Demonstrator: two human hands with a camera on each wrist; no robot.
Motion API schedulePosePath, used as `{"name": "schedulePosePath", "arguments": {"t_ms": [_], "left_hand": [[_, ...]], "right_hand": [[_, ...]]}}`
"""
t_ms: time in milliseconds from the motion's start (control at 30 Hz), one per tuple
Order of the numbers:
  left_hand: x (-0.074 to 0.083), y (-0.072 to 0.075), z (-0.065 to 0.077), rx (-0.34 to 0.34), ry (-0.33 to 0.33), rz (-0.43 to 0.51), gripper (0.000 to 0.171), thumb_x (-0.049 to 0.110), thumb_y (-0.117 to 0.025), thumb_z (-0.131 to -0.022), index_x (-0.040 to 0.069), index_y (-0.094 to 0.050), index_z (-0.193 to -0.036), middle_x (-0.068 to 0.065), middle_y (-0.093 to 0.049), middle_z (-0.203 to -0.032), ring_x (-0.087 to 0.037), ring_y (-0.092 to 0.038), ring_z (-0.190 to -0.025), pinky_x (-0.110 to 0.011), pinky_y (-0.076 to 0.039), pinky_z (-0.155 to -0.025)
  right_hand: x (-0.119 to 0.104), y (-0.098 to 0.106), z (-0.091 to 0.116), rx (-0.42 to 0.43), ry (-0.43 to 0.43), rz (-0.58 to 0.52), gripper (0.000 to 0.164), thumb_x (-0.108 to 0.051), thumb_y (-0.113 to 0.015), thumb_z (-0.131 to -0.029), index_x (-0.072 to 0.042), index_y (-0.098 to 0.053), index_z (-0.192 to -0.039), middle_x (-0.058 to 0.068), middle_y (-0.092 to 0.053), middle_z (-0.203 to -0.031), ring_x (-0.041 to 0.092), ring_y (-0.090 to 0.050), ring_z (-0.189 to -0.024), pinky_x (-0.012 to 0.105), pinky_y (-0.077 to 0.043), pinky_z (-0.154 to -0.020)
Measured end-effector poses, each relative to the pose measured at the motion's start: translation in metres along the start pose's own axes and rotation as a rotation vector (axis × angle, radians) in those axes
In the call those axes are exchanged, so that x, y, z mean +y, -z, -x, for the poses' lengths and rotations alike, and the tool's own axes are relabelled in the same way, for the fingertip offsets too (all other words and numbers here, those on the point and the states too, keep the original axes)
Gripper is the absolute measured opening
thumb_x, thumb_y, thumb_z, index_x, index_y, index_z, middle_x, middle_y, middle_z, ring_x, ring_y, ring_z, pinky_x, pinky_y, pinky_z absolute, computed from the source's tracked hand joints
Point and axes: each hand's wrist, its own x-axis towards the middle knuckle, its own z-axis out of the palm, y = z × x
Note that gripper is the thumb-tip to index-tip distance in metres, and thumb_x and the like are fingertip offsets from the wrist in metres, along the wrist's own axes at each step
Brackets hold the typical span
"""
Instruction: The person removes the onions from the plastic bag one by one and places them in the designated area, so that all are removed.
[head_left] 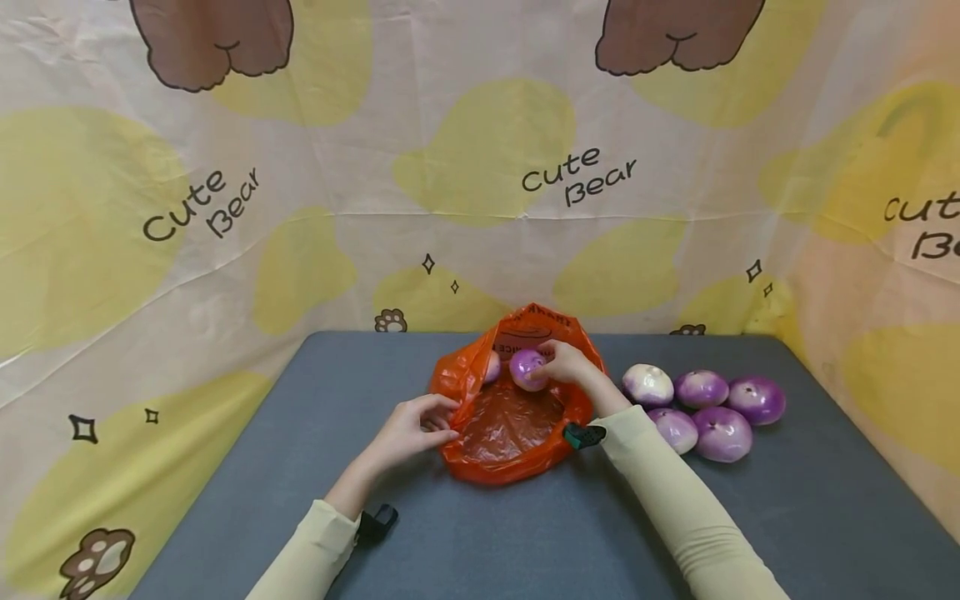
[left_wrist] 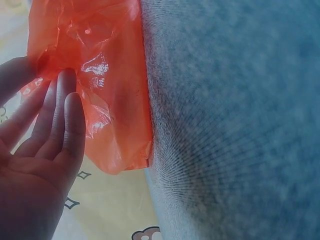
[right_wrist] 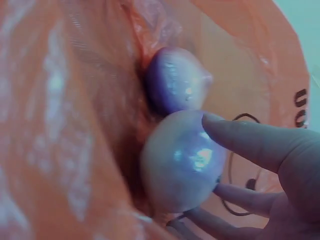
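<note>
The right hand (head_left: 564,363) reaches into the open mouth of an orange-red plastic bag (head_left: 506,472) and holds a purple onion (head_left: 525,372), its thumb on one side and its fingers round the other, as the right wrist view shows. Just beyond that onion, to the left of the right hand, a second onion (right_wrist: 175,82) lies inside the bag, purple on one side and pale toward its pointed tip. Dark print shows on the bag's inner wall behind the right hand. The left hand (head_left: 411,427) pinches the near left part of the bag's rim between thumb and fingers, the other fingers fairly straight along the outside of the plastic. To the right of the right hand, outside the bag, five more onions (head_left: 723,435) sit close together on the grey counter (head_left: 480,542), the one nearest the hand mostly white on top. Each wrist, behind its hand, wears a dark device (head_left: 377,523) at the cuff of a pale sleeve (head_left: 675,508). Beyond both hands hangs a patterned cloth (head_left: 480,192) lettered "Cute Bear".
</note>
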Motion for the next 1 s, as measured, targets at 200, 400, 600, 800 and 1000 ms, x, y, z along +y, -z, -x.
{"name": "schedulePosePath", "arguments": {"t_ms": [200, 400, 600, 800, 1000], "left_hand": [[0.0, 0.0, 0.0, 0.006, -0.011, -0.004, 0.034, 0.016, -0.076, -0.08, 0.014, -0.065, -0.112, -0.003, -0.067, -0.097, -0.008, -0.065, -0.079, -0.024, -0.054, -0.07], [-0.001, -0.001, 0.0, 0.002, -0.015, 0.004, 0.034, 0.016, -0.076, -0.08, 0.013, -0.065, -0.112, -0.004, -0.068, -0.098, -0.009, -0.065, -0.078, -0.024, -0.054, -0.07], [0.001, -0.001, -0.001, 0.003, -0.027, 0.016, 0.035, 0.017, -0.077, -0.079, 0.011, -0.066, -0.111, -0.006, -0.069, -0.096, -0.012, -0.066, -0.078, -0.025, -0.054, -0.07], [0.003, -0.001, -0.001, 0.003, -0.009, 0.004, 0.034, 0.016, -0.077, -0.079, 0.014, -0.066, -0.111, -0.003, -0.068, -0.095, -0.009, -0.066, -0.078, -0.024, -0.054, -0.07], [0.002, -0.001, 0.0, 0.002, -0.013, -0.012, 0.034, 0.017, -0.076, -0.08, 0.015, -0.065, -0.111, -0.002, -0.067, -0.095, -0.009, -0.065, -0.078, -0.024, -0.054, -0.071]], "right_hand": [[0.002, -0.011, -0.005, 0.001, -0.031, -0.024, 0.07, -0.023, -0.078, -0.077, -0.001, -0.044, -0.135, 0.021, -0.053, -0.129, 0.034, -0.052, -0.115, 0.046, -0.046, -0.096], [0.001, -0.018, -0.006, 0.008, -0.021, -0.038, 0.072, -0.023, -0.077, -0.077, 0.0, -0.042, -0.136, 0.022, -0.052, -0.13, 0.033, -0.053, -0.112, 0.043, -0.049, -0.091], [0.005, -0.026, -0.01, 0.038, 0.011, -0.07, 0.074, -0.026, -0.08, -0.075, -0.001, -0.043, -0.134, 0.02, -0.054, -0.127, 0.028, -0.058, -0.094, 0.037, -0.054, -0.07], [0.008, -0.033, -0.013, 0.073, 0.052, -0.074, 0.074, -0.031, -0.082, -0.072, -0.005, -0.045, -0.13, 0.017, -0.057, -0.121, 0.027, -0.057, -0.097, 0.032, -0.052, -0.07], [0.007, -0.035, -0.013, 0.06, 0.068, -0.055, 0.078, -0.033, -0.082, -0.072, -0.005, -0.044, -0.134, 0.017, -0.056, -0.124, 0.029, -0.056, -0.104, 0.039, -0.052, -0.08]]}}
